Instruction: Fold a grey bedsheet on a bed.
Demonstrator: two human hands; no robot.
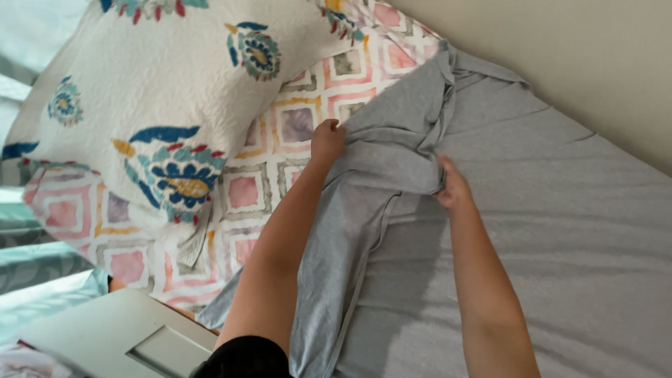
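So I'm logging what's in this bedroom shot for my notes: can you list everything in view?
Grey jersey bed sheet: one, grey, spread over the mattress, its loose edge bunched up in the middle.
Quilted white pillow with blue floral medallions: one, white with blue, red and yellow, upper left.
Mattress cover with pink and orange square pattern: one, left of the sheet, partly under the pillow.
Plain beige wall: one, upper right, along the bed.
Pale panelled furniture top: one, off-white, lower left corner.
Left hand: one, fingers gripping the sheet's edge.
Right hand: one, fingers gripping the bunched sheet.
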